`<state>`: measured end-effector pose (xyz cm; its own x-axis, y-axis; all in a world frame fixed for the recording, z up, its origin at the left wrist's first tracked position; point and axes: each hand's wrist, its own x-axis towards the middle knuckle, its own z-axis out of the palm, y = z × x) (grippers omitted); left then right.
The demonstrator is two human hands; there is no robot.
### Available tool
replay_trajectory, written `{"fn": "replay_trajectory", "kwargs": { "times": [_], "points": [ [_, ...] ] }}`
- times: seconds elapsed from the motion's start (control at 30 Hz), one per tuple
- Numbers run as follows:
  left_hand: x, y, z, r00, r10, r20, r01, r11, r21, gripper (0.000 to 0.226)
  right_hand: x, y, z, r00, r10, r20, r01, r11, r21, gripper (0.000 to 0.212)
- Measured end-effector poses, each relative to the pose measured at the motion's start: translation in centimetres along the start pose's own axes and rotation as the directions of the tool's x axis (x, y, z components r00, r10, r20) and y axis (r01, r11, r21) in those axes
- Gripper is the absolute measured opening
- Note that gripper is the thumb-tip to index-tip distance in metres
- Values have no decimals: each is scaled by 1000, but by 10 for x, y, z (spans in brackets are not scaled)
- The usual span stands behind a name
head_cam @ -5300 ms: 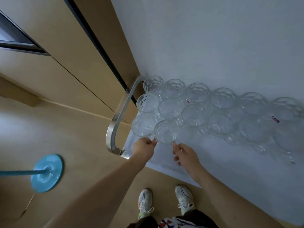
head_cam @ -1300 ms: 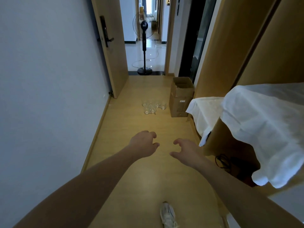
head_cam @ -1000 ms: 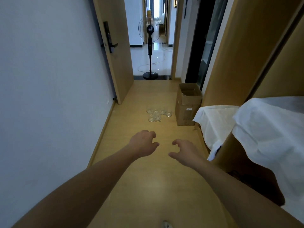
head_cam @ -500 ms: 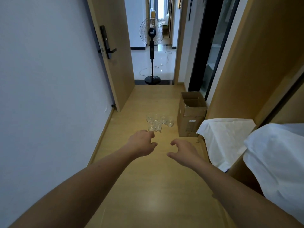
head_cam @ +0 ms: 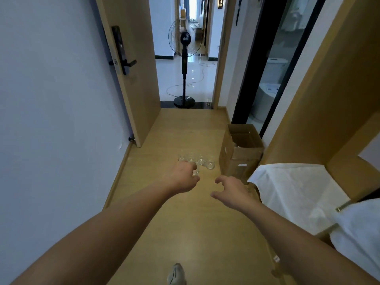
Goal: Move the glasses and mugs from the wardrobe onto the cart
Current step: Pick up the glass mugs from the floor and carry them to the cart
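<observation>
Several clear glasses (head_cam: pixel 202 161) stand in a cluster on the wooden hallway floor, just left of an open cardboard box (head_cam: pixel 241 149). My left hand (head_cam: pixel 182 176) hangs in the air in front of them, fingers loosely curled and holding nothing; it hides part of the cluster. My right hand (head_cam: pixel 231 192) is held out beside it, fingers spread, also with nothing in it. Both hands are well short of the glasses. A corner of the cart with its white cloth (head_cam: pixel 362 229) shows at the lower right edge.
A white-draped surface (head_cam: pixel 294 192) juts out from the wooden wardrobe wall (head_cam: pixel 320 103) on the right. A standing fan (head_cam: pixel 184 64) blocks the far doorway beside an open wooden door (head_cam: pixel 131 64). A plain wall runs along the left. My shoe (head_cam: pixel 176 274) is below.
I turned away from the cart full of glasses and walked down the hallway. The glasses on the floor and the box are now closer. Both hands stayed open and held out.
</observation>
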<state>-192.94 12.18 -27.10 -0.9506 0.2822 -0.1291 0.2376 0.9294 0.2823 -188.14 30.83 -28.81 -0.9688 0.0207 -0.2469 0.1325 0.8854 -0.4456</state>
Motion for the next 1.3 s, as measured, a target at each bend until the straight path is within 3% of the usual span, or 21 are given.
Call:
{"fn": "replay_trajectory", "kwargs": {
  "times": [0.47, 0.83, 1.3],
  "points": [
    [146, -90, -31, 997, -21, 81, 27, 996, -80, 49, 167, -56, -1, 997, 59, 40, -59, 998, 5, 53],
    [257, -104, -18, 988, -64, 140, 77, 993, -85, 49, 283, -28, -7, 991, 83, 104, -86, 996, 27, 56],
    [465, -97, 28, 938, -233, 255, 279, 947, -161, 44, 499, 36, -31, 966, 104, 237, -125, 989, 75, 50]
  ]
}}
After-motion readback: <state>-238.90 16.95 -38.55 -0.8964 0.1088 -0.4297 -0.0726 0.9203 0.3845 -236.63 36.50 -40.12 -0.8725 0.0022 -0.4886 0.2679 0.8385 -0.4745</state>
